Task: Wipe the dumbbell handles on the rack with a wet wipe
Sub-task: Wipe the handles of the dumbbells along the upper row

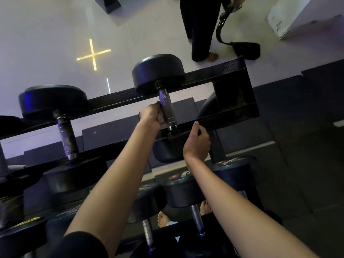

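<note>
A black dumbbell [158, 73] lies across the top tier of the black rack [229, 69], its knurled metal handle [167, 112] running toward me. My left hand [150, 116] holds a crumpled pale wet wipe [161, 116] against the left side of that handle. My right hand [197, 142] grips the rack's near rail just right of the handle's lower end, thumb up over the edge. A second dumbbell [54, 101] with a bare metal handle [67, 138] sits on the same tier to the left.
Lower tiers hold several more dumbbells [184, 190] below my forearms. My bare feet [163, 218] show through the rack. Another person's dark-trousered legs [199, 30] stand beyond the rack, with a black bag and strap [243, 49] on the pale floor. A white box [307, 13] sits far right.
</note>
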